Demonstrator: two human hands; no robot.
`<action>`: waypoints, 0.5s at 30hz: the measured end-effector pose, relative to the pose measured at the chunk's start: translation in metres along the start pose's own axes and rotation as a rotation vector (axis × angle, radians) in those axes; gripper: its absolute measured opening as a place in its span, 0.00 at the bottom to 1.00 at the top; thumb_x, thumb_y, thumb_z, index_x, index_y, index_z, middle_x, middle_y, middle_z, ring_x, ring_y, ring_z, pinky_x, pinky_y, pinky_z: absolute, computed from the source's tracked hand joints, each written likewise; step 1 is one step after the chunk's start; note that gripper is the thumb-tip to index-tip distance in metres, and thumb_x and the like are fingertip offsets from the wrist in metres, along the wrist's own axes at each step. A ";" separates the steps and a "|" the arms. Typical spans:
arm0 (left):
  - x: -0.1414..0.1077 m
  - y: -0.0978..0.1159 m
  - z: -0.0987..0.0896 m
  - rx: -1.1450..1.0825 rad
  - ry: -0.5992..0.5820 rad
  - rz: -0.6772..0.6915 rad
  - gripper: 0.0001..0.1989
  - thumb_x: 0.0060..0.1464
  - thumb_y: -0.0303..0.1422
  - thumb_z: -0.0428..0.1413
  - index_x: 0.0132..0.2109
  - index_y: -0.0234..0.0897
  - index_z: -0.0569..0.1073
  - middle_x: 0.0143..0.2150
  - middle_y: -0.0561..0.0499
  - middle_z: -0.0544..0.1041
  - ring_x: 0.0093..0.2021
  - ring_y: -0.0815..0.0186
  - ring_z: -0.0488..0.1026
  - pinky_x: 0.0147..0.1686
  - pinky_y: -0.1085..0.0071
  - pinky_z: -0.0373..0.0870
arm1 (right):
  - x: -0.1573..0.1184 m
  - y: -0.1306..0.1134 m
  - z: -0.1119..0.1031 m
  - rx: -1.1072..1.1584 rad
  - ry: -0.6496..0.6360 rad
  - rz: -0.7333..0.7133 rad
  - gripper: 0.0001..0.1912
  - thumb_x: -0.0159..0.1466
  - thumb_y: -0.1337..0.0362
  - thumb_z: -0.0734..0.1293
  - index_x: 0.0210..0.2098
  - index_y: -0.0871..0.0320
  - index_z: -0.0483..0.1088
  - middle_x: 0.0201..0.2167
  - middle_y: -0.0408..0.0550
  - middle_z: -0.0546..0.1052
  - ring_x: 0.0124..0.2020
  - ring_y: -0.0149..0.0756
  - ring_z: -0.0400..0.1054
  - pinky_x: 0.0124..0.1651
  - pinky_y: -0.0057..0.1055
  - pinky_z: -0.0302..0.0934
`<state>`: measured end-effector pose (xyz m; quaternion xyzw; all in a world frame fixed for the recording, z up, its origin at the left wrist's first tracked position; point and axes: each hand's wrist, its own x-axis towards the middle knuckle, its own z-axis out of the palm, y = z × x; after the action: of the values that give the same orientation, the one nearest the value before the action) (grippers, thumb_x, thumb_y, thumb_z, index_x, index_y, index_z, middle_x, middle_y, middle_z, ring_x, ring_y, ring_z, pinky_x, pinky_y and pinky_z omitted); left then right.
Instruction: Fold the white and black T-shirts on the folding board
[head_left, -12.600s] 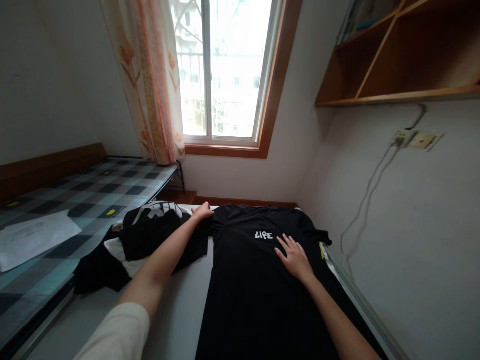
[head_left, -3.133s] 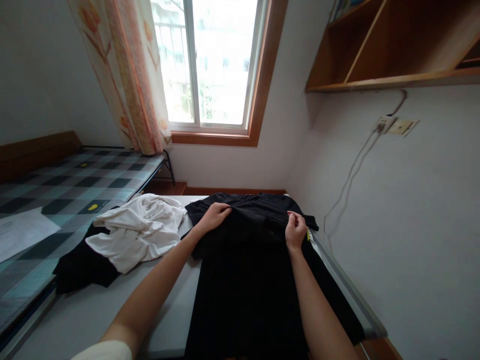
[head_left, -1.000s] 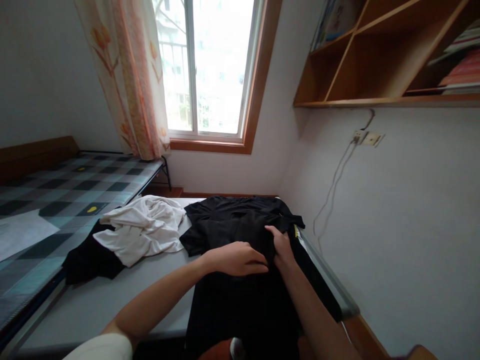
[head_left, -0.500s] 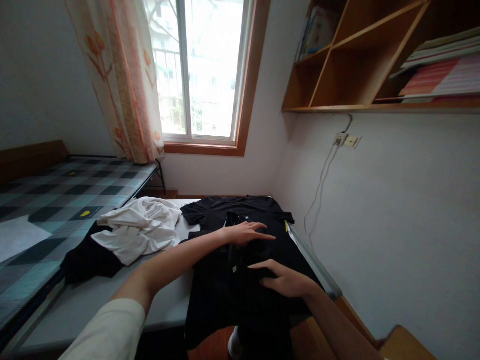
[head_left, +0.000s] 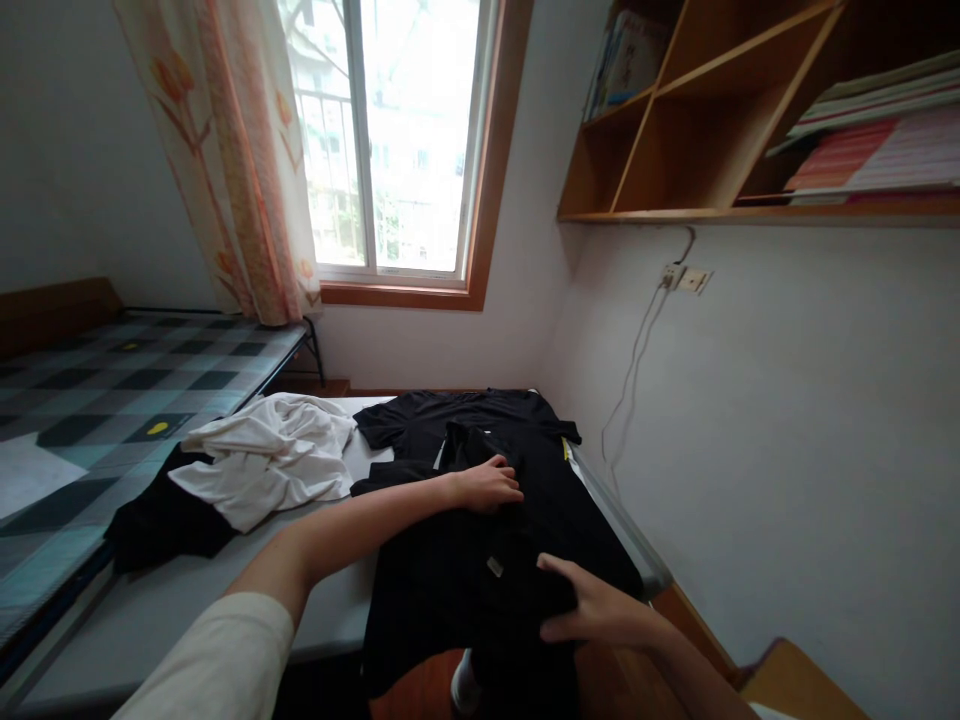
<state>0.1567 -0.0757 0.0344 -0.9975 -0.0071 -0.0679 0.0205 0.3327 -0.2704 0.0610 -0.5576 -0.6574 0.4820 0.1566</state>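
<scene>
A black T-shirt (head_left: 420, 420) lies spread on the white table, its sleeves toward the window. Over it is a second black garment (head_left: 465, 580), bunched near its top, with a small pale tag (head_left: 495, 567). My left hand (head_left: 487, 485) has its fingers curled into the upper part of this garment. Lower and to the right, my right hand (head_left: 592, 605) grips the garment's right side between thumb and fingers, the fingertips partly hidden in dark cloth. Black on black makes the edges between the two pieces hard to make out.
A crumpled white garment (head_left: 277, 450) and a black cloth (head_left: 169, 515) lie on the left of the white table (head_left: 300, 570). Farther left is a bed with a checked mattress (head_left: 187, 390). A wooden shelf (head_left: 675, 150) with books hangs at upper right, above a socket with cables (head_left: 671, 278).
My left hand has curled its previously spread fingers onto the cloth and moved slightly down. My right hand has moved lower and taken the garment's side. The tag shows more fully.
</scene>
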 end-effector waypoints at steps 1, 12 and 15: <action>-0.004 -0.004 -0.007 -0.021 0.002 -0.053 0.12 0.47 0.26 0.58 0.40 0.40 0.76 0.36 0.46 0.78 0.45 0.58 0.70 0.54 0.60 0.54 | -0.001 0.004 0.006 -0.029 -0.027 -0.013 0.37 0.43 0.58 0.77 0.51 0.57 0.70 0.47 0.47 0.74 0.49 0.46 0.67 0.53 0.39 0.61; -0.105 -0.091 -0.167 -0.465 0.962 -0.943 0.04 0.46 0.26 0.50 0.29 0.35 0.68 0.32 0.50 0.76 0.40 0.62 0.71 0.45 0.66 0.66 | 0.047 -0.055 -0.070 0.229 0.461 -0.242 0.26 0.50 0.50 0.73 0.45 0.55 0.71 0.43 0.50 0.77 0.45 0.46 0.70 0.50 0.44 0.65; -0.126 -0.103 -0.222 -0.470 1.207 -1.008 0.04 0.48 0.26 0.48 0.32 0.35 0.67 0.27 0.54 0.70 0.32 0.66 0.68 0.37 0.69 0.67 | 0.075 -0.113 -0.117 0.379 0.495 -0.323 0.26 0.52 0.47 0.72 0.45 0.54 0.69 0.39 0.47 0.77 0.38 0.40 0.72 0.43 0.39 0.69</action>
<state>0.0002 0.0167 0.2408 -0.6447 -0.4276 -0.5936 -0.2218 0.3294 -0.1407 0.1846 -0.5074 -0.5781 0.4146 0.4863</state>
